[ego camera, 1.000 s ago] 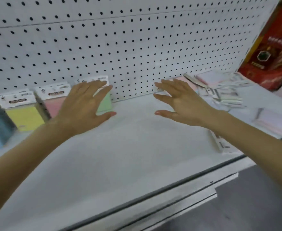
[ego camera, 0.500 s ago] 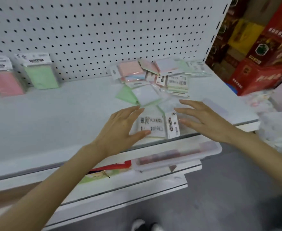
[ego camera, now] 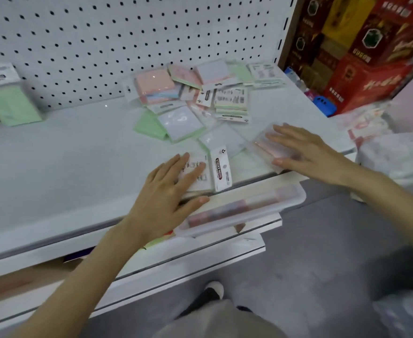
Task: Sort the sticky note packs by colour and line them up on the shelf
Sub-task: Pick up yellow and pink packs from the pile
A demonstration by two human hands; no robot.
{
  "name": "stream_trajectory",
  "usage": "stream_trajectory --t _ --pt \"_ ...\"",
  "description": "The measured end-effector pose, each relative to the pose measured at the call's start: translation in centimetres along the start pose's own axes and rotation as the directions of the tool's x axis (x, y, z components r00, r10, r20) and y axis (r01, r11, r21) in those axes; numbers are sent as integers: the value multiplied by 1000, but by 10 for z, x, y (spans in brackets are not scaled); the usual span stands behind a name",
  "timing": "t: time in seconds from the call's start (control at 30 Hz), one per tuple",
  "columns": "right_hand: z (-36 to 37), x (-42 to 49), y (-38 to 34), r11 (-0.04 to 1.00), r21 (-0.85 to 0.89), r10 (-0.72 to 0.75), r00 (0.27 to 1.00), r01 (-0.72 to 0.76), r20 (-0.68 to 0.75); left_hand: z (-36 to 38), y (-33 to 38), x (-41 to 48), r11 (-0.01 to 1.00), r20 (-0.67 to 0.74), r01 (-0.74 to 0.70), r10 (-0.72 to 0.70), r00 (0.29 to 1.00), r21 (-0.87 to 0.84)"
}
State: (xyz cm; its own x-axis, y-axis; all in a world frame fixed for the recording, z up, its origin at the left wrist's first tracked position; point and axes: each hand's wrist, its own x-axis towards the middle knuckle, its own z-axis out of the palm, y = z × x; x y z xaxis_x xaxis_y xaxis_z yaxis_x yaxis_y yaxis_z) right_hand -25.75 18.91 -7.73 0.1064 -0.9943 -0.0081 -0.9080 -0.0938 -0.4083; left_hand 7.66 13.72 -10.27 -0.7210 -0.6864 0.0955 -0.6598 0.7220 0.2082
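The sticky note packs are mostly lying in a loose heap [ego camera: 188,98] on the white shelf [ego camera: 66,162]. Pink, green, blue and white ones are overlapping at all angles, some face down with the barcode showing. Just in front of the heap, at the shelf's lip, two packs are sitting under the hands.

The left hand [ego camera: 166,196] is resting flat on a face-down pack [ego camera: 200,182], fingers straight on top and thumb along its near edge, gripping nothing. It is probably pinning the slippery wrapper before sliding or lifting it. To the front right of the heap, the right hand [ego camera: 308,152] is lying spread over a pink pack [ego camera: 265,147], fingers extended and likewise not clenching. Using both hands at once is probably meant to draw two packs out together.

Well to the left of the heap, a green pack [ego camera: 10,106] is standing upright against the pegboard [ego camera: 103,45], label uppermost, presumably as part of the sorted row. Below and in front of the heap, a clear plastic box [ego camera: 249,208] is jutting out from a lower level. To the heap's right, red cartons [ego camera: 371,76] are sitting stacked.
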Motion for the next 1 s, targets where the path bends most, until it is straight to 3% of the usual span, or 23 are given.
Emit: stream_trajectory --t 0.2,0.53,0.73,0.87,1.0 --pt "9 -2 21 991 -118 -49 994 60 99 2 11 2 1000 -17 4 -4 1000 -17" --pt "-2 -10 64 941 -123 -295 944 314 149 19 55 14 971 -90 232 -236 967 -60" --pt "2 -7 83 890 -99 -441 895 445 66 36 93 19 926 -187 334 -365 912 -178" --pt "3 -7 87 877 -70 -476 880 475 4 44 110 22 909 -274 384 -415 868 -161" --pt "8 -8 82 883 -76 -468 880 462 -82 44 117 26 871 -275 454 -490 827 -185"
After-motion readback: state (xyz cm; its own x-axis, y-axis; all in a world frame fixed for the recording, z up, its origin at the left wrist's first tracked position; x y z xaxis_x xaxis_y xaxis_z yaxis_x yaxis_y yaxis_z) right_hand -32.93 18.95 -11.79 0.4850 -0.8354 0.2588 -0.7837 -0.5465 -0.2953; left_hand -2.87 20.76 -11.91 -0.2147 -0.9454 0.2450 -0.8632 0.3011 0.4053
